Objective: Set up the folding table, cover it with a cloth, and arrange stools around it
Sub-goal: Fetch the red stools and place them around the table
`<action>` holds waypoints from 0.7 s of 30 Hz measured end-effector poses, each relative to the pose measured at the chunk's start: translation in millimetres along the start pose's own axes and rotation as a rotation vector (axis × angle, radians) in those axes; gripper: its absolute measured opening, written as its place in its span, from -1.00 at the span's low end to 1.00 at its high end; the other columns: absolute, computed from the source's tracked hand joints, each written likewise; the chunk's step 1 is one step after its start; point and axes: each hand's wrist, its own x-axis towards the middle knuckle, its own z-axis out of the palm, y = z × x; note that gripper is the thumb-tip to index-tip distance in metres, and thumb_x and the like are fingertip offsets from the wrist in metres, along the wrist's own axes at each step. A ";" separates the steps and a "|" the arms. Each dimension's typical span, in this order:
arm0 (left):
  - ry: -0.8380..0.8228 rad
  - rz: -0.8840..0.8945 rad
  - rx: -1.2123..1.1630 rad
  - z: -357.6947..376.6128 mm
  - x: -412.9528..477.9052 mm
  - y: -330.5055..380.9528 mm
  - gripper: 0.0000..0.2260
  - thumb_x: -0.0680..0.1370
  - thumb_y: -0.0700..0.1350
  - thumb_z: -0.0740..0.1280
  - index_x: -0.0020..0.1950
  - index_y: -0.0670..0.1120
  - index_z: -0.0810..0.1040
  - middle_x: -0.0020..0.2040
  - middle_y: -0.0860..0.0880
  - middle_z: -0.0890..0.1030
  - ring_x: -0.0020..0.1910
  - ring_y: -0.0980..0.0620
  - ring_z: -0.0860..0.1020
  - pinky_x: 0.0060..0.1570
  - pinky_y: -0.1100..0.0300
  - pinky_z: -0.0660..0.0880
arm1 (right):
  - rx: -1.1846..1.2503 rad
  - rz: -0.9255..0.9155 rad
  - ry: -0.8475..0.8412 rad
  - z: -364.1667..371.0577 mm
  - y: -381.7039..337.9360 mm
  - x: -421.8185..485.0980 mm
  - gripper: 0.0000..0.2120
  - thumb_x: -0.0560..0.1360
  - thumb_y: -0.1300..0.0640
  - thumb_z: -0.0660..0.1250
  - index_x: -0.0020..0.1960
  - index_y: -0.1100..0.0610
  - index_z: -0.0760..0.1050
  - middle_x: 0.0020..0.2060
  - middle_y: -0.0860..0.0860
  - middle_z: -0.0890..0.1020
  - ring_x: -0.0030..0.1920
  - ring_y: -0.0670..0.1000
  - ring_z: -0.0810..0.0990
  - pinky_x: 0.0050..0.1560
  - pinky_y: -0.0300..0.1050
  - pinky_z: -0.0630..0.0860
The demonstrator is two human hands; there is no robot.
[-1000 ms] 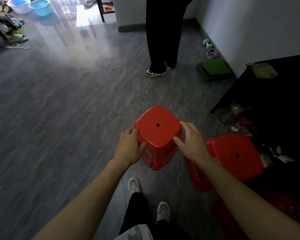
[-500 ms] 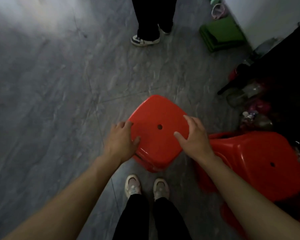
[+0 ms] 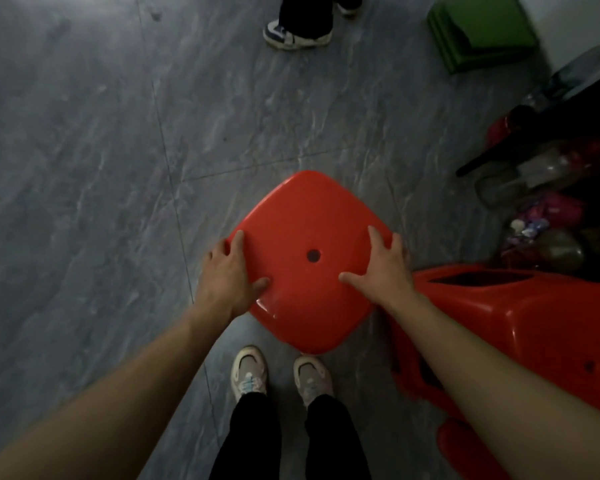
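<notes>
1. Two hands are gripping one red stool by opposite sides of its square seat, which is showing from above with one corner pointing toward the person.
2. The left hand is clasping the seat's left side: its thumb is lying on the top surface and its fingers are curling over the rim.
3. The right hand is clasping the right side in the same way: its thumb is reaching inward across the top toward the small round hole at the seat's centre, and its fingers are spreading over the right corner.
4. The red stool is lying between the two hands, over the grey floor and just ahead of the person's own pale shoes. The seat is hiding the legs, so whether the stool is standing or lifted cannot be told.
5. A second stool, also red, is standing just to the right, partly behind the right forearm.
6. Another person's shoe is showing at the top edge, a green folded bundle is lying at the upper right, and dim clutter is crowding the right side.
</notes>
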 end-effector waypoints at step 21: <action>0.223 -0.192 -0.332 -11.7 -44.8 -11.3 0.01 0.18 0.05 0.63 0.52 0.04 0.19 0.36 -0.14 0.40 0.35 -0.15 0.36 0.30 -0.05 0.41 | 0.259 -0.227 0.122 -5.3 -0.3 -5.0 0.08 0.12 -0.14 0.64 0.51 -0.13 0.16 0.33 0.13 0.32 0.29 0.15 0.40 0.36 0.00 0.37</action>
